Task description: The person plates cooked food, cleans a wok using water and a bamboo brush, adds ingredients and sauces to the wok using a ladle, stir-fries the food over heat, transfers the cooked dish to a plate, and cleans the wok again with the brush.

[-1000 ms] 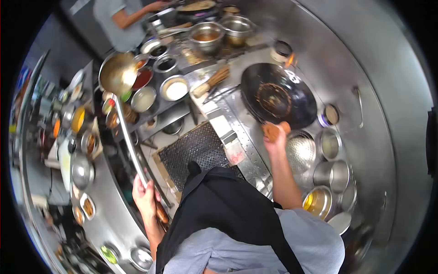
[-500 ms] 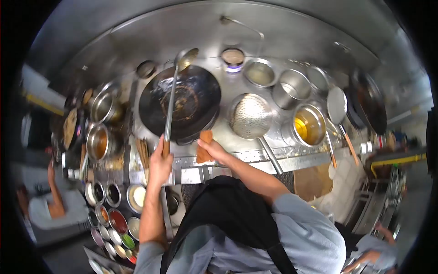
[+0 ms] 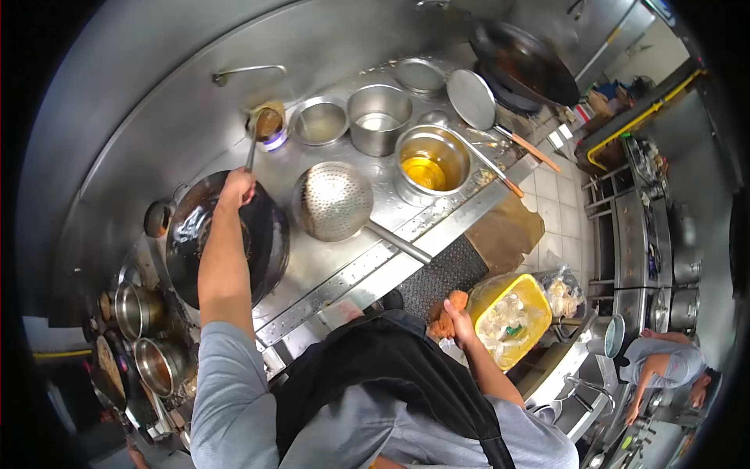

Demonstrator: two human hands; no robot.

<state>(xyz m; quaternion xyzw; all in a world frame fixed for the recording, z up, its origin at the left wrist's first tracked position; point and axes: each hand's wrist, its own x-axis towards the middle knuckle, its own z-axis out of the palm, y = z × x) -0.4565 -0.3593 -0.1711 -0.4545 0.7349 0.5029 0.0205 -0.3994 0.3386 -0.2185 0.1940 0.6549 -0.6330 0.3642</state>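
My left hand (image 3: 237,188) is closed around the handle of a ladle (image 3: 251,148), above the far edge of a black wok (image 3: 269,234). The ladle's head is over or in an open tin (image 3: 275,139) with brown contents near the back wall; I cannot tell which. In my right hand (image 3: 463,324), a crumpled orange-brown cloth (image 3: 444,322) is gripped, close to my apron and left of a yellow bin (image 3: 539,324). A perforated strainer (image 3: 334,199) with a long handle lies on the steel counter to the right of the wok.
Metal pots, a pot of yellow oil (image 3: 432,152) and a bowl (image 3: 319,121) stand along the counter. A second wok (image 3: 523,62) sits at the far right. More pots (image 3: 160,363) are at left. Another person (image 3: 664,359) works at a sink area on the right.
The view has turned right. My left hand has carried the ladle from over the wok to the tin. My right hand has moved with the cloth away from the stove toward the yellow bin.
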